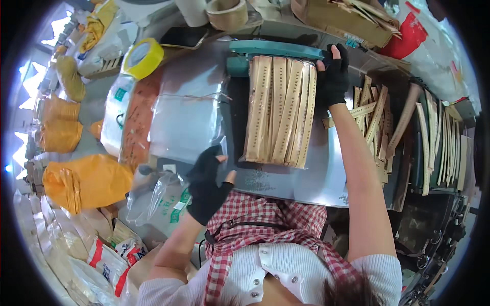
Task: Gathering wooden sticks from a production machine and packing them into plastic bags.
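Note:
A clear plastic bag of several wooden rulers (280, 112) lies on the grey work surface, its far end against a teal bar sealer (275, 48). My right hand (334, 76), in a black fingerless glove, grips the right end of the sealer's arm with thumb and forefinger around it. Also gloved, my left hand (208, 186) hovers by the near left edge, thumb and forefinger apart, with nothing in it. Beside it sits a crumpled clear bag (158, 199) with green print. Flat clear bags (189, 112) are stacked left of the rulers.
Loose wooden rulers (375, 117) lie to the right, with more standing in a rack (446, 148) beyond. A yellow tape roll (144, 58), a phone (184, 37) and a brown tape roll (227, 14) sit at the back left. Yellow bundles (87, 181) line the left side.

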Demonstrator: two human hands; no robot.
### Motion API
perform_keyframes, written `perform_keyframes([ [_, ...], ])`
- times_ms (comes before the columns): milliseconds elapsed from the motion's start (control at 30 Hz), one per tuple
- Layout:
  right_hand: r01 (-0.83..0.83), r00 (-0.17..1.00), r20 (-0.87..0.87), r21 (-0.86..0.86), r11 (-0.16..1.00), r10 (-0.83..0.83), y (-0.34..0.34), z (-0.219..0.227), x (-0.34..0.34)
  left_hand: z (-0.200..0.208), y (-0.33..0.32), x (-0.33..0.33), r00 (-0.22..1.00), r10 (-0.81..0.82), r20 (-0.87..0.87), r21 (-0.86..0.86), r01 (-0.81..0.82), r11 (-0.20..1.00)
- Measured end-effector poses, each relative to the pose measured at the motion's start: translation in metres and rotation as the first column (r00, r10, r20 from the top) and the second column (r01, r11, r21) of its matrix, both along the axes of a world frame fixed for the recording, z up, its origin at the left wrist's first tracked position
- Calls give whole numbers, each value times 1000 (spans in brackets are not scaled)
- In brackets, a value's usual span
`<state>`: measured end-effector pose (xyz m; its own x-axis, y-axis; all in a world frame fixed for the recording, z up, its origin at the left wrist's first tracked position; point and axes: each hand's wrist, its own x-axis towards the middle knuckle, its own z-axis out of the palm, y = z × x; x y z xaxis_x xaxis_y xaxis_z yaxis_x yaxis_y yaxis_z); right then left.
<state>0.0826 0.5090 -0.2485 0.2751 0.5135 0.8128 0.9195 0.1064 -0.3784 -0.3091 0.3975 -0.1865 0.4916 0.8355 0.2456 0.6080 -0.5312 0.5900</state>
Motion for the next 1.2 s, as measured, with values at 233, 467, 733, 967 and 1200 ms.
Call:
perform_keyframes([
  [233,-475,631,-774,-327,817,57,-93,-37,-93,-25,-47,-229,648,584,-489,328,-484,812],
  [467,-852,-42,-997,68,520,63,-118,39,-179,-47,-75,-346,256,692,-675,277,-781,559],
  [733,-1000,9,-838,-19,-13,546,-70,96,-483,-110,-64,-417,132,912,-389,160,-965,208],
  [967,-946,-201,-906,80,-315,373,-42,-1,-583,-158,-69,-431,509,627,-590,252,-622,741],
  [1200,-803,7,-572,-492,-336,820,-116,-192,-553,-152,-168,-392,237,972,11,-106,-966,237],
])
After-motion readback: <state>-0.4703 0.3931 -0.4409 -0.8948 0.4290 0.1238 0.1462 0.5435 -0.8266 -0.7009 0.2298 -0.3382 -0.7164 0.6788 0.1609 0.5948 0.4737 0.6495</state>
